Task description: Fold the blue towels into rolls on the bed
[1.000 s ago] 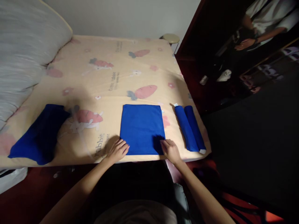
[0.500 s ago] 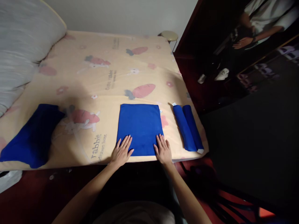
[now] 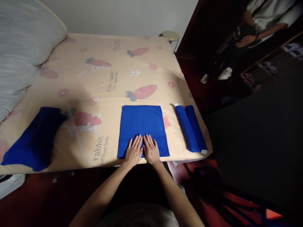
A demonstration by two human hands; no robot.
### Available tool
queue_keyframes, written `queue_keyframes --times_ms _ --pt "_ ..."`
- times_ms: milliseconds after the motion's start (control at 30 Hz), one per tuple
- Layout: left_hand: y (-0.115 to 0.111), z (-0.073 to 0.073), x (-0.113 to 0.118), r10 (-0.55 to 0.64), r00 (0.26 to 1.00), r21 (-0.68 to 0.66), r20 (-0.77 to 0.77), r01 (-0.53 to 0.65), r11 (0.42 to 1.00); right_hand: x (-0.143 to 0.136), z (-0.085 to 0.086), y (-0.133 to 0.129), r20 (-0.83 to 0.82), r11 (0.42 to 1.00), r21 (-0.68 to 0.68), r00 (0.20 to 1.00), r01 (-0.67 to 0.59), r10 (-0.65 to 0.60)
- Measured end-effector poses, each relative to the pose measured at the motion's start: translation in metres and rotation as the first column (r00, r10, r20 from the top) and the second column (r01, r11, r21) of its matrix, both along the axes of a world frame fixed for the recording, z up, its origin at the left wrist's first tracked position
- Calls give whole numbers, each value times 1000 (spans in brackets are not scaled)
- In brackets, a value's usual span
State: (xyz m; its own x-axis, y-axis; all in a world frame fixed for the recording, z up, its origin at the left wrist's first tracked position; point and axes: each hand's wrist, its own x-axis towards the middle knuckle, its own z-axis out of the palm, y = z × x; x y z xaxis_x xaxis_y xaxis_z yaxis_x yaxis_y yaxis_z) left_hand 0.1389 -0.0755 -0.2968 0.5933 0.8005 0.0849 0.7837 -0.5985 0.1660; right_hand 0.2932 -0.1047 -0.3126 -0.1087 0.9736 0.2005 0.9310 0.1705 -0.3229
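Note:
A blue cloth (image 3: 143, 121) lies flat in a near-square shape at the bed's front edge. Both my hands rest on its near part, side by side and almost touching. My left hand (image 3: 134, 150) is flat with fingers stretched out, and my right hand (image 3: 151, 149) lies the same way just beside it. To the right are two rolled blue cloths (image 3: 188, 129), side by side, with white tags at their ends. A loose, crumpled blue cloth (image 3: 35, 138) lies at the left near the edge.
The bed (image 3: 113, 104) has a cream sheet printed with carrots and rabbits. A large pale, shiny bundle (image 3: 26, 47) stands at the back left. Beyond the far right corner is a round stool (image 3: 170, 35). A person (image 3: 265, 28) sits at the upper right, near shoes on a rack.
My two hands have slid inward from the cloth's left and right sides to its near middle. The cloths have stayed in place.

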Motion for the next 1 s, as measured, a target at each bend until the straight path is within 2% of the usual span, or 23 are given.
queue_keyframes --times_ms 100,200,300,400,467,567,667,733,833,933,1000 --pt "2 -6 -31 21 999 -5 -30 -21 1000 33 -6 -14 30 998 20 998 57 -58" --pt "2 -5 -69 69 996 11 -50 -69 998 73 -10 -35 59 987 30 985 158 -160" --pt "0 2 -85 84 995 35 -44 -83 996 90 -10 -46 79 972 35 968 234 -237" --pt "-3 12 -65 72 997 51 -19 -71 996 69 -3 -37 51 965 70 965 253 -257" --pt "-4 15 -38 45 999 52 0 -45 998 42 2 -22 20 980 83 983 182 -185" --pt "-3 11 1 18 1000 43 19 -19 999 6 5 -1 -4 998 52 999 45 -45" --pt "2 1 10 29 999 15 14 -29 999 0 0 7 -4 1000 5 1000 1 -1" --pt "6 -4 -5 43 999 0 -3 -43 999 16 -5 2 6 999 2 999 35 -35" --pt "10 -6 -47 90 996 6 -29 -90 996 55 -9 -17 22 989 14 989 147 -147" --pt "9 -2 -82 119 992 28 -41 -118 993 84 -10 -35 37 969 9 969 245 -245" --pt "8 3 -91 117 993 45 -34 -115 992 88 -9 -40 42 954 11 953 301 -301"
